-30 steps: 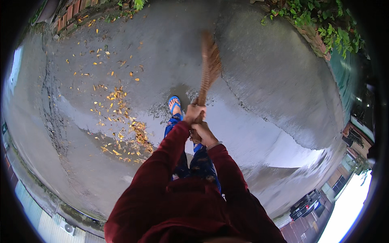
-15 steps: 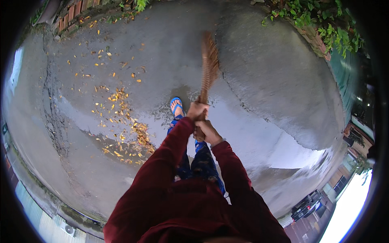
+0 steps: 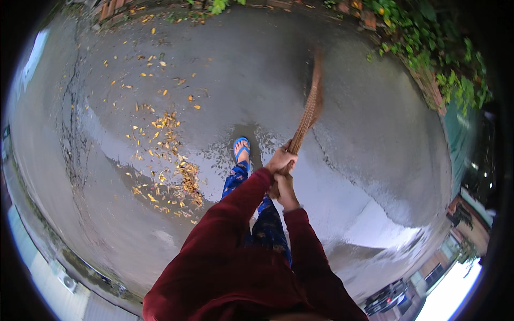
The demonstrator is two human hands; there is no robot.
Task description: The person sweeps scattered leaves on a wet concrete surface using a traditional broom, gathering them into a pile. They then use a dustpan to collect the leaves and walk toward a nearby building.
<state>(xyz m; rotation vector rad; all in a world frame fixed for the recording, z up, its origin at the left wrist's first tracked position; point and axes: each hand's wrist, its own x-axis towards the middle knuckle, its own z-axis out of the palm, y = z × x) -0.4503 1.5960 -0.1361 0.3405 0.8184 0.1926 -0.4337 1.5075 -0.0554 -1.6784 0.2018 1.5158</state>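
Clock centred on the hands. Looks like a sweeping stroke. Left hand: fingers curled tight around broom. Right hand: wrapped on the handle just below, fingertips partly hidden. Broom points to 1 o'clock, tip blurred; can't tell if it touches ground. Another stroke would call for both grips firm, bristles low. Around, left to right: yellow leaves, 9 to 11 o'clock; blue sandal, 10, between leaves and broom, in the way; puddle, 3 to 4; green plants, 1 to 2.
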